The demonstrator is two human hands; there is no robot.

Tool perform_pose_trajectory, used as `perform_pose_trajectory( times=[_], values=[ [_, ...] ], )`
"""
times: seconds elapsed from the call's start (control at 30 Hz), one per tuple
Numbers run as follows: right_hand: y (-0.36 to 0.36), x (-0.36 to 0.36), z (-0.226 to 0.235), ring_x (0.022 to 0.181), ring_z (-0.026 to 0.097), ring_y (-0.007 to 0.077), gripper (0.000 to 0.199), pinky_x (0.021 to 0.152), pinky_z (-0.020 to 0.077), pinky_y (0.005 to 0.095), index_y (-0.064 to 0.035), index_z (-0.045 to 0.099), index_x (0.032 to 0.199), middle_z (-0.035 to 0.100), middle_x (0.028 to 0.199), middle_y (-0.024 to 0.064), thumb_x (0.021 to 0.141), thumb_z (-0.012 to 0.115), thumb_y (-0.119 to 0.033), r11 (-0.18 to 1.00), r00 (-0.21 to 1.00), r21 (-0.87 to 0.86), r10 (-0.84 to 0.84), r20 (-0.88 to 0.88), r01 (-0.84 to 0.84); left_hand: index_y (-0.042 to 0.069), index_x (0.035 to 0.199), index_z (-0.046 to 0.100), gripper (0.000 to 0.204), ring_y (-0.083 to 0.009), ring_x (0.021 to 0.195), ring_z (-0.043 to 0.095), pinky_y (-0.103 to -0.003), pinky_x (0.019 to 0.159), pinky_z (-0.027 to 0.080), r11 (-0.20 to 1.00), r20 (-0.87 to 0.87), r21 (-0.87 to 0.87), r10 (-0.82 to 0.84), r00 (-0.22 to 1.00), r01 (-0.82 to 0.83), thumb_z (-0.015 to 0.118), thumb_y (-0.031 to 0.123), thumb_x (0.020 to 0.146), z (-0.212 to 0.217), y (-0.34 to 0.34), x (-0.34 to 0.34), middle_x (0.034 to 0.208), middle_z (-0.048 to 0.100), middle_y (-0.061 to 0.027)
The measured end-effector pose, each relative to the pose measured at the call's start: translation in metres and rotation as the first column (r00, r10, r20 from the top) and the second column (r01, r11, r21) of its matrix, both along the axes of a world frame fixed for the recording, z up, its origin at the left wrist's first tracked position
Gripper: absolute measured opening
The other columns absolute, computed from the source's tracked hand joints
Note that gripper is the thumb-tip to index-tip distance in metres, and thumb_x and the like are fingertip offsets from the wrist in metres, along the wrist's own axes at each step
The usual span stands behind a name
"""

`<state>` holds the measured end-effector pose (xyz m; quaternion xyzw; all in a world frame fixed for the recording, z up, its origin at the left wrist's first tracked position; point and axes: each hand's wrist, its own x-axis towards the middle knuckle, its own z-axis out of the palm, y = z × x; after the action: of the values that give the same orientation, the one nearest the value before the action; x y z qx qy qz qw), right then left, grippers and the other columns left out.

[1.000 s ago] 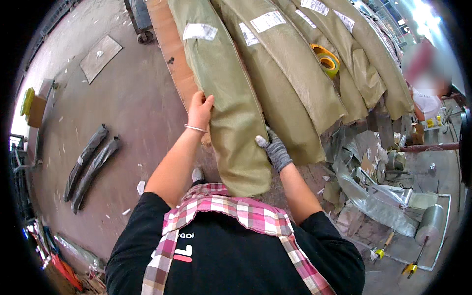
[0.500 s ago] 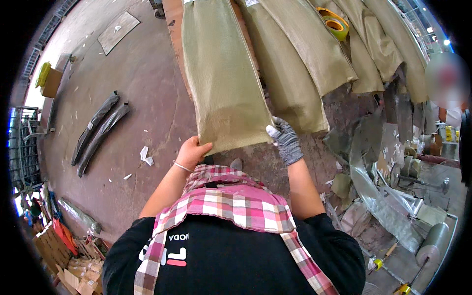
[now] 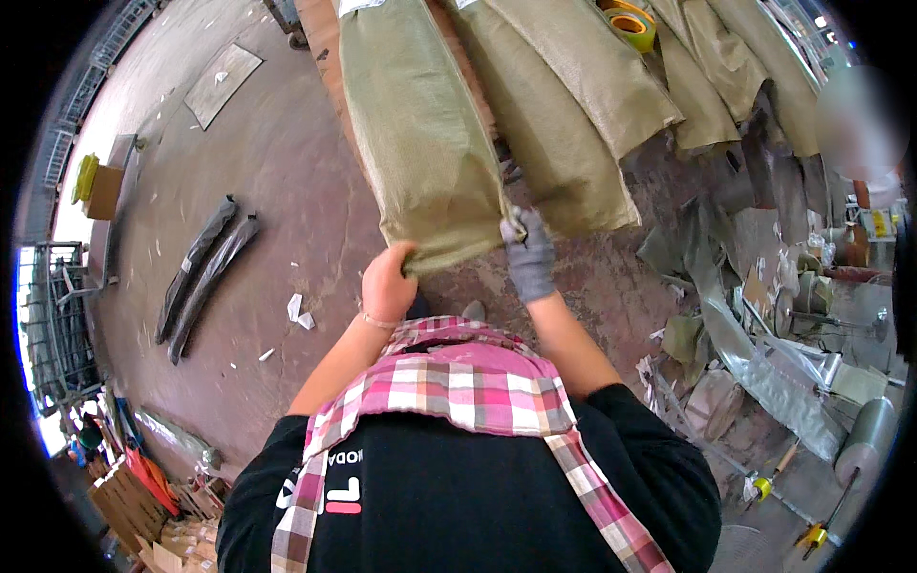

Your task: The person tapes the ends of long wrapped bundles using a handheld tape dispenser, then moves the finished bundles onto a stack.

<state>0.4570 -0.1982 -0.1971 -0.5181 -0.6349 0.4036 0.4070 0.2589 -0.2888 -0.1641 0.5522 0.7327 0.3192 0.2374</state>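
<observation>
Half a second on, bunching the right corner of the leftmost olive woven sack (image 3: 420, 143) in the gloved right hand (image 3: 529, 256), apparently pinching its left corner with the bare left hand (image 3: 389, 284). Going by the creases, turning from stretching to gathering its overhanging end.

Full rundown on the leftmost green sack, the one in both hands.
The sack is long, flattish and olive green, apparently woven plastic with a slight sheen. A white label shows partly at the top edge, where the frame cuts the sack off. It lies along a brown board, near end reaching past it. The bare left hand grips one near corner, the gloved right hand the other, bunched.
</observation>
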Motion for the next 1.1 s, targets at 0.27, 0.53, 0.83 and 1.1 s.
perform_pose_trajectory(
  times=[0.27, 0.53, 0.83, 1.1],
  values=[
    [-0.009, -0.053, 0.003, 0.092, 0.053, 0.0322, 0.031, 0.082, 0.0408, 0.0388, -0.0070, 0.052, 0.107, 0.056, 0.098, 0.0171, 0.077, 0.048, -0.013, 0.899, 0.820, 0.061, 0.365, 0.442, -0.433, 0.005, 0.112, 0.046, 0.039, -0.0330, 0.084, 0.053, -0.039, 0.075, 0.042, 0.890, -0.030, -0.119, -0.446, 0.894, 0.440, 0.048, 0.009, 0.073, 0.035, 0.022, 0.007, 0.087, 0.056, -0.0192],
    [0.040, -0.078, 0.002, 0.124, 0.023, 0.0209, 0.056, 0.101, 0.0193, 0.0316, -0.0175, 0.027, 0.131, 0.023, 0.137, 0.0074, 0.082, 0.036, -0.044, 0.669, 0.505, -0.422, 0.741, 0.443, -0.612, 0.023, 0.116, 0.047, 0.049, -0.0297, 0.103, 0.043, -0.040, 0.081, 0.039, 0.892, -0.549, 0.053, -0.348, 0.760, 0.448, 0.055, 0.010, 0.069, 0.077, 0.070, -0.010, 0.115, 0.045, -0.0084],
    [-0.004, 0.000, -0.036, 0.091, 0.052, 0.0268, 0.040, 0.087, 0.0367, 0.0349, -0.0123, 0.047, 0.115, 0.052, 0.109, 0.0095, 0.079, 0.047, -0.029, 0.800, 0.600, -0.397, 0.600, 0.529, -0.450, 0.027, 0.104, 0.055, 0.040, -0.0224, 0.092, 0.044, -0.035, 0.071, 0.035, 0.830, -0.741, 0.273, -0.142, 0.656, 0.487, 0.052, 0.017, 0.066, 0.023, 0.093, 0.025, 0.108, 0.047, -0.0043],
    [-0.023, -0.052, -0.069, 0.089, 0.054, 0.0253, 0.033, 0.079, 0.0433, 0.0348, -0.0114, 0.052, 0.104, 0.055, 0.104, 0.0070, 0.071, 0.054, -0.012, 0.962, 0.954, -0.186, 0.149, -0.259, -0.201, 0.024, 0.105, 0.054, 0.040, -0.0252, 0.092, 0.045, -0.035, 0.071, 0.038, 0.800, -0.752, 0.214, -0.231, 0.617, 0.560, 0.052, 0.016, 0.066, 0.040, 0.096, 0.027, 0.109, 0.046, -0.0072]
  ],
)
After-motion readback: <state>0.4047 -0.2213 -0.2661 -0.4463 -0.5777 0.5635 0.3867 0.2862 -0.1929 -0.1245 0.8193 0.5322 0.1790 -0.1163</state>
